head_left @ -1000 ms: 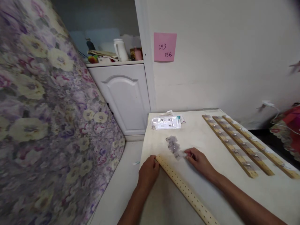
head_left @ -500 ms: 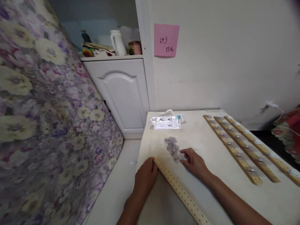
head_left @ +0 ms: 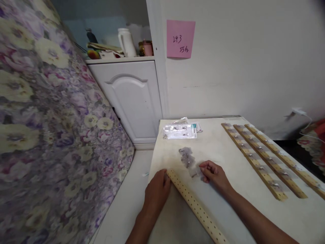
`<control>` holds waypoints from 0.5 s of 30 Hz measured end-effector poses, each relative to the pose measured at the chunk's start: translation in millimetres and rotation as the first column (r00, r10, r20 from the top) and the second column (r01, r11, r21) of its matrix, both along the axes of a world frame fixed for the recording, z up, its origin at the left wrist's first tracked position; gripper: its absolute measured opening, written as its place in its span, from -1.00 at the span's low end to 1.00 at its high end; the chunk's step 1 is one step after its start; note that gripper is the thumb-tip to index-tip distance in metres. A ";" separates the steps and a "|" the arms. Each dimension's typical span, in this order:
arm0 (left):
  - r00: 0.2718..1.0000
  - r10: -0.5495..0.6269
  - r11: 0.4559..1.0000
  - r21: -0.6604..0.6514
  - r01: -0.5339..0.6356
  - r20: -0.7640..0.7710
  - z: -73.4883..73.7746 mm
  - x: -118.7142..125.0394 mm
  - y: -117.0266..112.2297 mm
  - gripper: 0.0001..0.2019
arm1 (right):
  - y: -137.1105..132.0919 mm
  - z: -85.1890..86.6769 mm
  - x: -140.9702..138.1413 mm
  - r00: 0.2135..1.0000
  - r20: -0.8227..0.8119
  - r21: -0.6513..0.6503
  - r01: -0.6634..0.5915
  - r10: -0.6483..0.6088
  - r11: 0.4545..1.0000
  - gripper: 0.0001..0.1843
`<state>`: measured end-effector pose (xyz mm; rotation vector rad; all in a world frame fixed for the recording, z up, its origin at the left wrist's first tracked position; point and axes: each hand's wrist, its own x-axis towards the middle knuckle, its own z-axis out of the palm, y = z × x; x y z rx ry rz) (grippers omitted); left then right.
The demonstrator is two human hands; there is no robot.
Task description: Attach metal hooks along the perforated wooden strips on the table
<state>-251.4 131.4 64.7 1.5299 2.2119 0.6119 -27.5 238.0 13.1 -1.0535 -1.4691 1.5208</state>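
My left hand (head_left: 157,187) is closed on the far end of a pale wooden strip (head_left: 194,205) dotted with rows of small holes. The strip runs diagonally toward the table's near edge. Beyond that end lies a loose pile of clear plastic squares (head_left: 186,156), with small metal bits on them. My right hand (head_left: 212,173) is at the pile's right side, thumb and forefinger pinched at the edge of one clear plastic square (head_left: 195,170). That square still overlaps the pile's lower end.
Several clear blister packs (head_left: 179,131) lie at the table's back left. On the right, three wooden strips (head_left: 256,162) carry clear squares with metal pieces. A white cabinet (head_left: 130,101) and floral curtain (head_left: 61,135) stand left. A pink note (head_left: 180,39) hangs on the wall.
My right hand has drawn slightly right, its fingers closing on a clear plastic square that shifts with it. My left hand keeps its hold on the strip. The view tilts down slightly.
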 end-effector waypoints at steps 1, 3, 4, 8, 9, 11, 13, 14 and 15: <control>1.000 0.008 0.999 0.040 -0.009 0.021 0.7 0.8 -1.0 -0.68 | -1.0 0.4 -0.8 1.000 -0.026 -0.032 -0.010 0.009 0.999 -0.74; 0.995 0.002 0.991 0.132 -0.015 0.098 2.6 3.8 -2.5 -0.71 | -4.4 3.9 -3.9 0.998 -0.058 -0.068 -0.029 0.025 0.997 -0.72; 0.988 -0.012 0.984 0.175 -0.015 0.153 3.5 6.0 -2.9 -0.73 | -6.5 6.9 -6.4 0.997 -0.075 -0.078 -0.039 0.034 0.996 -0.72; 0.917 -0.087 0.968 0.252 -0.014 0.389 6.2 16.1 -1.1 -0.78 | -14.6 23.9 -22.4 0.988 -0.131 -0.093 -0.094 0.081 0.991 -0.73; 0.895 -0.096 0.968 0.249 -0.017 0.436 6.4 18.0 -0.3 -0.79 | -15.9 28.1 -27.6 0.985 -0.138 -0.091 -0.111 0.098 0.990 -0.73; 0.851 -0.097 0.973 0.229 -0.029 0.517 6.2 19.6 0.9 -0.78 | -17.6 35.0 -38.8 0.980 -0.144 -0.082 -0.151 0.138 0.985 -0.74; 0.812 -0.072 0.977 0.205 -0.059 0.579 5.6 18.0 1.1 -0.78 | -18.1 39.1 -50.0 0.973 -0.146 -0.073 -0.189 0.177 0.979 -0.74; 0.798 -0.056 0.978 0.195 -0.078 0.600 5.3 16.2 0.7 -0.77 | -18.1 40.0 -55.4 0.970 -0.148 -0.072 -0.204 0.191 0.976 -0.74; 0.790 -0.039 0.978 0.187 -0.097 0.612 5.0 13.9 0.2 -0.76 | -17.9 40.2 -60.4 0.968 -0.153 -0.076 -0.214 0.201 0.974 -0.74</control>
